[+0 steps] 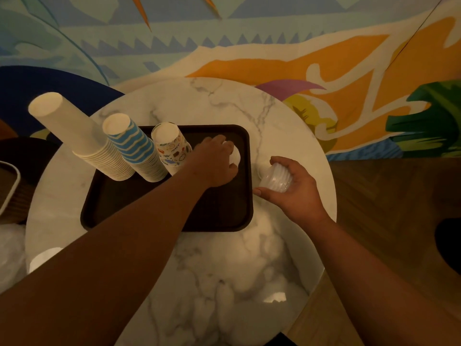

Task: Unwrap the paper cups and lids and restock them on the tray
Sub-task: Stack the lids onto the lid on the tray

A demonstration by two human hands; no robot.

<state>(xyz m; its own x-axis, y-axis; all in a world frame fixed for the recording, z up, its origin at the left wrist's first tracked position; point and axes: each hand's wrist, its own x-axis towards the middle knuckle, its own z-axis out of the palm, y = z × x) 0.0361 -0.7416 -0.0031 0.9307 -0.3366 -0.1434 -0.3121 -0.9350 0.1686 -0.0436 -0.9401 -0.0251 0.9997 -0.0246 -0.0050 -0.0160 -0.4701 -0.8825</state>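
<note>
A dark brown tray lies on a round marble table. Three upside-down stacks of paper cups stand along its far side: plain white, blue-striped and one with small coloured prints. My left hand reaches over the tray's right part and grips a small stack of white lids resting on the tray. My right hand hovers just right of the tray, fingers curled round a stack of clear-white lids.
A painted wall rises behind the table. Crumpled clear plastic wrap and a white object sit at the table's left edge. A dark chair stands at left. Wooden floor shows at right.
</note>
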